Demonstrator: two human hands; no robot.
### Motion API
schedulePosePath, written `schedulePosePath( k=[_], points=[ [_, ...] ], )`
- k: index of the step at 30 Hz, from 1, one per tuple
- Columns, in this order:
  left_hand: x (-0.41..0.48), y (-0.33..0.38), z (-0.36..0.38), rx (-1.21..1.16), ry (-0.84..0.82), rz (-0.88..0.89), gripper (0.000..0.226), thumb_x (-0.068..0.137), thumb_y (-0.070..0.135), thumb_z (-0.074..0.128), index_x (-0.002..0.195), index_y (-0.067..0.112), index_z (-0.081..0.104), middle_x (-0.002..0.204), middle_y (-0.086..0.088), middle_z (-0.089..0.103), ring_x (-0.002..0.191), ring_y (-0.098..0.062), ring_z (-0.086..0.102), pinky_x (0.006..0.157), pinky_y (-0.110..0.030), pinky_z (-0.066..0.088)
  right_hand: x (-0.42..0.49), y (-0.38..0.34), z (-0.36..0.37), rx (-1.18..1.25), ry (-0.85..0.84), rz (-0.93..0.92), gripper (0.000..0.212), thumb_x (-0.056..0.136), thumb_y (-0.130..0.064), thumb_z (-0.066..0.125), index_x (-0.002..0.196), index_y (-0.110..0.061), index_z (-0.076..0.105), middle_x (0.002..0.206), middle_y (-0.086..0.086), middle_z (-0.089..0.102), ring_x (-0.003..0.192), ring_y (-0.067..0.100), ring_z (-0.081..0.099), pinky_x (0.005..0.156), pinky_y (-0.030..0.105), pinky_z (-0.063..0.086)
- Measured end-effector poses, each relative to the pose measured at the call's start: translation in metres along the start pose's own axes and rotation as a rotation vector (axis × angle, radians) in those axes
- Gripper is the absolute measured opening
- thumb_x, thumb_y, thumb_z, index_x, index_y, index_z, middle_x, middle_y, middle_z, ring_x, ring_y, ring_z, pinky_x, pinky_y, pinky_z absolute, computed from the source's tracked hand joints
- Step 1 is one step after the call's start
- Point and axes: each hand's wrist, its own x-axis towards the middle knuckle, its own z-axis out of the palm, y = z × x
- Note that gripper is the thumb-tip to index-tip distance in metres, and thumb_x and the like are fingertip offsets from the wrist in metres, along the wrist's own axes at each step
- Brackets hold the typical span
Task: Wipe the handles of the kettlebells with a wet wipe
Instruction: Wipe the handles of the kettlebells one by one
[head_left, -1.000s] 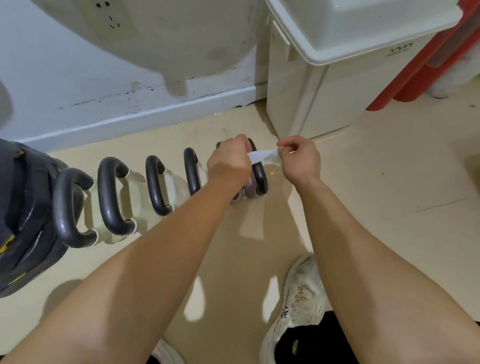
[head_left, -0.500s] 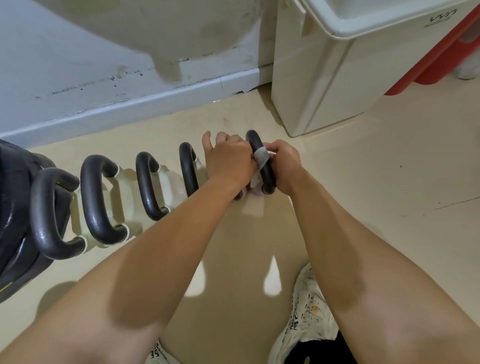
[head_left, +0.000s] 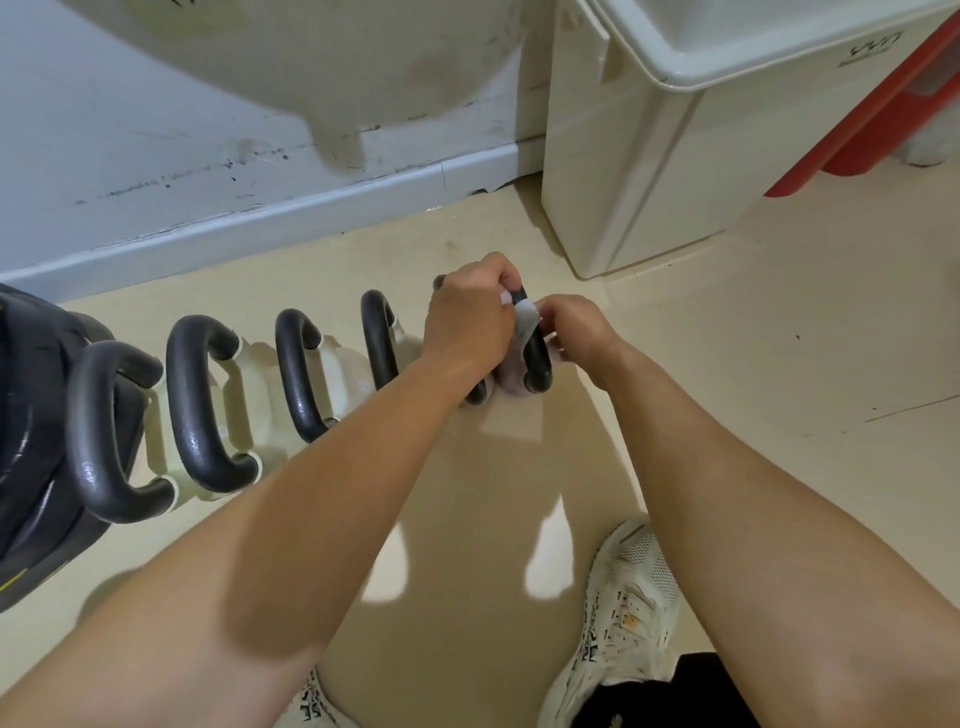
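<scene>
A row of kettlebells with black handles stands on the beige floor. The rightmost, a small pinkish kettlebell (head_left: 511, 382), has its black handle (head_left: 537, 364) wrapped near the top by a white wet wipe (head_left: 525, 318). My left hand (head_left: 467, 317) pinches the wipe's left end from the left of the handle. On the other side, my right hand (head_left: 571, 325) pinches the wipe's right end. To the left stand several cream kettlebells (head_left: 343, 374) with larger handles (head_left: 202, 400).
A white lidded bin (head_left: 649, 156) stands just behind and right of the hands. Red plastic (head_left: 893, 114) sits beyond it. The wall's baseboard (head_left: 260, 223) runs behind the row. Black weight plates (head_left: 31, 441) are at the far left. My white shoes (head_left: 623, 623) are below.
The wipe was stretched between both hands above the handle a second ago; it is now wrapped round the rightmost handle, held tight on both sides. The view has shifted slightly.
</scene>
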Motion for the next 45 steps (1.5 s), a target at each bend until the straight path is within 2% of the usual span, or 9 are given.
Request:
schedulePosePath(
  k=[4, 8, 13, 17, 24, 27, 34, 41, 45],
  points=[
    [-0.004, 0.007, 0.002, -0.241, 0.009, -0.169, 0.022, 0.090, 0.004, 0.056, 0.092, 0.022, 0.068, 0.086, 0.008, 0.061, 0.085, -0.004, 0.055, 0.066, 0.003, 0.035, -0.010, 0.006, -0.013, 0.084, -0.112, 0.042, 0.019, 0.087, -0.007, 0.050, 0.092, -0.007, 0.069, 0.081, 0.010, 0.059, 0.074, 0.020, 0.055, 0.070, 0.030, 0.051],
    [-0.013, 0.008, 0.004, -0.207, -0.024, -0.074, 0.027, 0.091, -0.001, 0.052, 0.105, 0.012, 0.072, 0.092, 0.007, 0.063, 0.089, -0.008, 0.059, 0.081, -0.003, 0.040, -0.013, 0.020, -0.023, 0.216, -0.107, 0.067, 0.033, 0.090, 0.010, 0.048, 0.108, 0.000, 0.073, 0.091, 0.013, 0.068, 0.079, 0.019, 0.061, 0.067, 0.023, 0.056],
    [-0.011, 0.006, 0.003, 0.068, -0.033, 0.153, 0.021, 0.086, 0.002, 0.061, 0.097, 0.015, 0.073, 0.098, 0.003, 0.068, 0.088, -0.013, 0.058, 0.075, -0.008, 0.029, -0.016, 0.032, -0.024, 0.129, -0.060, 0.057, 0.027, 0.091, 0.004, 0.056, 0.103, -0.011, 0.074, 0.092, 0.009, 0.070, 0.085, 0.020, 0.064, 0.068, 0.023, 0.055],
    [0.001, 0.001, 0.004, 0.063, -0.123, 0.246, 0.017, 0.085, 0.000, 0.060, 0.089, 0.010, 0.073, 0.093, -0.005, 0.067, 0.084, -0.018, 0.062, 0.072, -0.007, 0.033, -0.020, 0.034, -0.017, 0.175, 0.051, -0.071, 0.016, 0.091, 0.004, 0.061, 0.097, -0.007, 0.071, 0.083, 0.012, 0.067, 0.072, 0.019, 0.062, 0.064, 0.024, 0.053],
    [0.019, 0.007, 0.014, 0.060, -0.130, 0.121, 0.016, 0.084, 0.008, 0.053, 0.089, 0.013, 0.068, 0.097, -0.004, 0.058, 0.087, -0.017, 0.057, 0.078, -0.030, 0.045, -0.005, 0.006, 0.002, 0.245, 0.194, -0.187, 0.014, 0.084, -0.007, 0.069, 0.097, -0.014, 0.071, 0.082, 0.007, 0.074, 0.077, 0.020, 0.071, 0.076, 0.035, 0.060],
    [0.014, 0.013, 0.014, -0.089, -0.041, -0.003, 0.019, 0.084, 0.002, 0.050, 0.094, 0.011, 0.064, 0.095, -0.001, 0.053, 0.078, 0.002, 0.051, 0.072, -0.011, 0.040, -0.003, 0.002, 0.004, 0.334, 0.235, -0.166, 0.024, 0.085, -0.006, 0.073, 0.108, -0.009, 0.067, 0.082, 0.005, 0.073, 0.076, 0.019, 0.071, 0.078, 0.031, 0.062],
    [-0.026, 0.009, 0.022, -0.210, 0.036, -0.136, 0.019, 0.095, 0.007, 0.054, 0.095, 0.022, 0.065, 0.094, 0.009, 0.065, 0.077, 0.005, 0.056, 0.067, -0.002, 0.039, -0.012, 0.038, 0.005, 0.363, 0.187, -0.276, 0.023, 0.087, 0.002, 0.068, 0.109, -0.005, 0.072, 0.112, 0.014, 0.073, 0.104, 0.027, 0.074, 0.093, 0.040, 0.061],
    [-0.023, 0.011, 0.024, -0.176, 0.101, -0.208, 0.010, 0.090, 0.026, 0.065, 0.085, 0.027, 0.056, 0.096, 0.005, 0.055, 0.080, -0.014, 0.061, 0.080, -0.042, 0.053, -0.008, 0.032, 0.003, 0.378, 0.151, -0.296, 0.013, 0.089, -0.004, 0.073, 0.100, 0.002, 0.076, 0.098, 0.022, 0.076, 0.096, 0.034, 0.075, 0.090, 0.042, 0.061],
    [-0.016, 0.012, 0.022, -0.022, -0.003, -0.238, 0.017, 0.095, 0.033, 0.056, 0.092, 0.016, 0.057, 0.092, -0.003, 0.061, 0.079, -0.024, 0.062, 0.076, -0.047, 0.054, 0.001, 0.020, 0.002, 0.314, 0.164, -0.263, 0.014, 0.086, -0.007, 0.078, 0.096, 0.002, 0.076, 0.086, 0.015, 0.076, 0.080, 0.022, 0.074, 0.080, 0.032, 0.061]
  ],
)
